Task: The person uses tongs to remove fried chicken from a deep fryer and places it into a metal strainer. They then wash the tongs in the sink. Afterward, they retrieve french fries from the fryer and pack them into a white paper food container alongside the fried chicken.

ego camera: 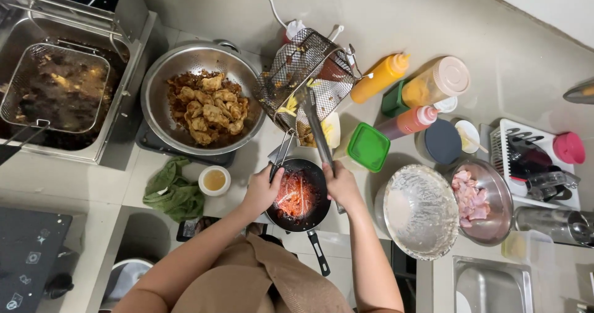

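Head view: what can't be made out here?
- Left hand and right hand: both close on the wire basket handles; finger grip is too small to tell.
- Black pan: the red contents are blurred, and both hands cover its upper rim.
- Fryer: cut off by the top and left edges; dark oil hides what its basket holds.
- Sink: cut off by the bottom edge.

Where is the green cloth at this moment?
In the head view, the green cloth lies crumpled on the counter, left of the small sauce cup, below the steel colander.
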